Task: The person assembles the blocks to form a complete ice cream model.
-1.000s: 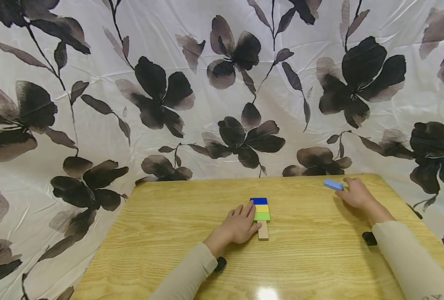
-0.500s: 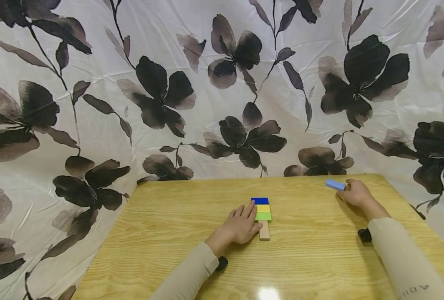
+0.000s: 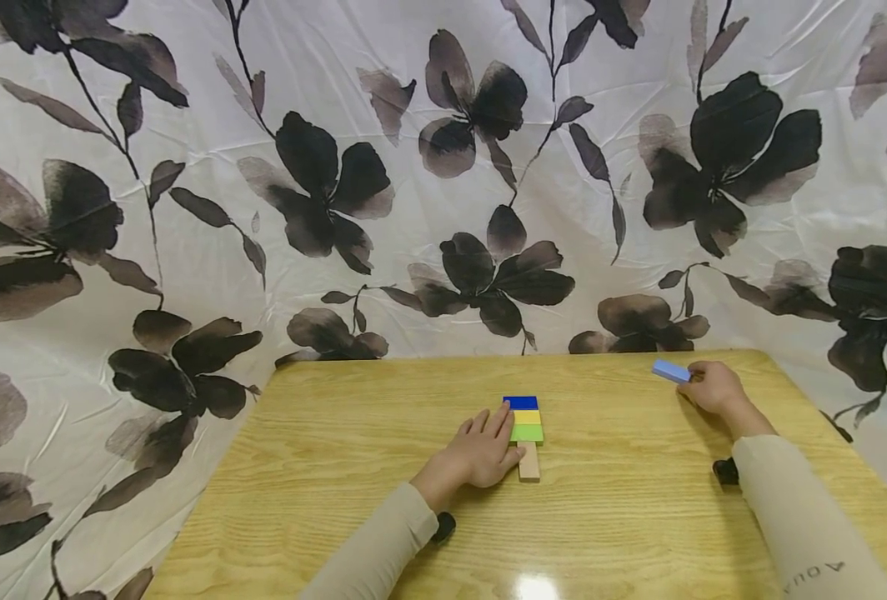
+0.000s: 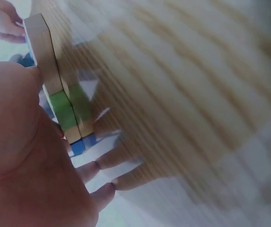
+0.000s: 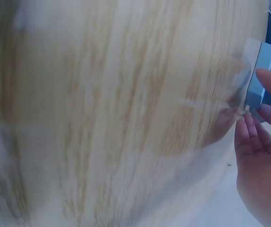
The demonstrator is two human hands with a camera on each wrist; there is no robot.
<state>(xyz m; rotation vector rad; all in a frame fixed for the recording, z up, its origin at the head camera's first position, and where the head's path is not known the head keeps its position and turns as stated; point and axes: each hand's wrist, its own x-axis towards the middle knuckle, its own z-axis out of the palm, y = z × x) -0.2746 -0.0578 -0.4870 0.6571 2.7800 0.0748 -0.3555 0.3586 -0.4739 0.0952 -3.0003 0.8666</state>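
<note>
Several flat wooden blocks lie in a column in the head view: a dark blue block, a yellow block, a green block, and a plain wood block set lengthwise below them. My left hand rests along the column's left side, fingers straight, an index fingertip at the dark blue block and the thumb on the plain one. Toward the back right, my right hand pinches the near end of a light blue block between thumb and index finger. In the right wrist view, the light blue block stands close to the tabletop.
The glossy wood-grain table reflects light near its front. Behind and at both sides hangs a white floral cloth, meeting the table's back edge just beyond the light blue block. A small black device sits under each sleeve cuff.
My right thumb and index finger have come together on the end of the light blue block, and the right forearm has swung slightly left. The left hand stays on the column.
</note>
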